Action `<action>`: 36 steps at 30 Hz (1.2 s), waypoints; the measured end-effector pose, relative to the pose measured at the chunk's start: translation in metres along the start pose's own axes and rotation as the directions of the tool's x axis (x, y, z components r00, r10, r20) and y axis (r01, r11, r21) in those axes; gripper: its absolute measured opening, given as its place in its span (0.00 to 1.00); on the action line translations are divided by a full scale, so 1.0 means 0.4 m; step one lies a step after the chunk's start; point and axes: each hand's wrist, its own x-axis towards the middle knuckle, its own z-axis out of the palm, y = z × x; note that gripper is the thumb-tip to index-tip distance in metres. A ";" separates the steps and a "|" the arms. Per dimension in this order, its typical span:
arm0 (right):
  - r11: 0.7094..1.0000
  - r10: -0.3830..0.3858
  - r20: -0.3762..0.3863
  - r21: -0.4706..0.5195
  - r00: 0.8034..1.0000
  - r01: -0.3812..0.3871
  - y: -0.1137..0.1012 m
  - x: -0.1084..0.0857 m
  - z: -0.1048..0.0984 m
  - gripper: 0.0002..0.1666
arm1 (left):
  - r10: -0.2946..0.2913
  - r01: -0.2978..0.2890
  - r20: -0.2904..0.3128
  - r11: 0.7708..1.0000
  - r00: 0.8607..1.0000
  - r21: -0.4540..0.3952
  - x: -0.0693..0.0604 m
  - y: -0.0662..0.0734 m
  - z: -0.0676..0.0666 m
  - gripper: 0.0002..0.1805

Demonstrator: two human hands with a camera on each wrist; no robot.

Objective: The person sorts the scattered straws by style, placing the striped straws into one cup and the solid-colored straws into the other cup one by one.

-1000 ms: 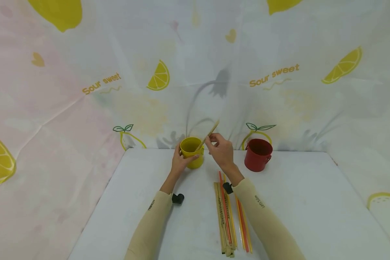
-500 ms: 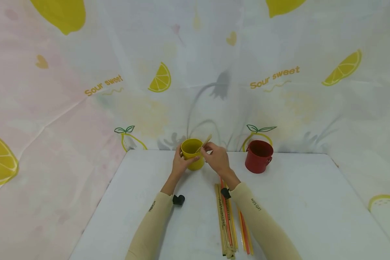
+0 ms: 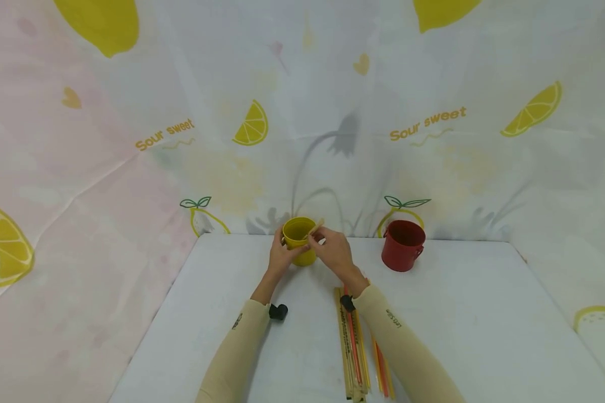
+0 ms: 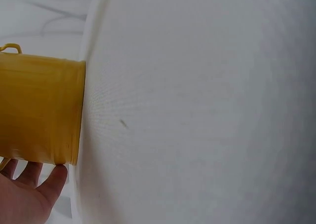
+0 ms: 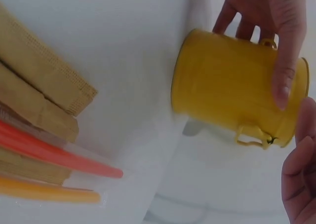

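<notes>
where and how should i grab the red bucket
Probably pinch the near rim of the red bucket, coming from above on the person's side, thumb outside and fingers in the mouth: it stands upright and open, and its handle lugs stick out left and right, leaving the near wall free.

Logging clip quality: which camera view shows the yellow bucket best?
Right wrist: the yellow bucket is large there, visible from base to rim, though the left hand partly covers it. The head view shows it small, but includes its open mouth. The left wrist view crops it at the frame's edge.
</notes>
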 end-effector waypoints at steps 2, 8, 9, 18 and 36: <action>1.000 0.004 0.002 -0.010 1.000 -0.004 0.003 -0.002 0.003 0.09 | -0.003 0.003 0.002 1.000 1.000 -0.004 -0.002 0.002 0.001 0.48; 0.999 0.031 0.002 -0.018 1.000 -0.031 0.008 -0.006 0.009 0.10 | -0.020 0.020 0.018 1.000 1.000 0.005 -0.003 0.009 0.001 0.48; 0.999 0.033 0.002 -0.015 0.999 -0.033 0.008 -0.006 0.008 0.10 | -0.023 0.022 0.019 1.000 1.000 0.008 -0.003 0.009 0.002 0.49; 0.998 0.052 0.009 -0.041 0.999 -0.052 0.002 -0.011 -0.008 0.14 | -0.004 0.005 -0.030 1.000 1.000 0.015 0.023 -0.070 0.010 0.48; 0.996 0.035 0.141 -0.089 0.989 -0.023 -0.012 -0.048 -0.068 0.12 | 0.016 -0.017 -0.027 1.000 1.000 -0.026 0.032 -0.100 0.008 0.48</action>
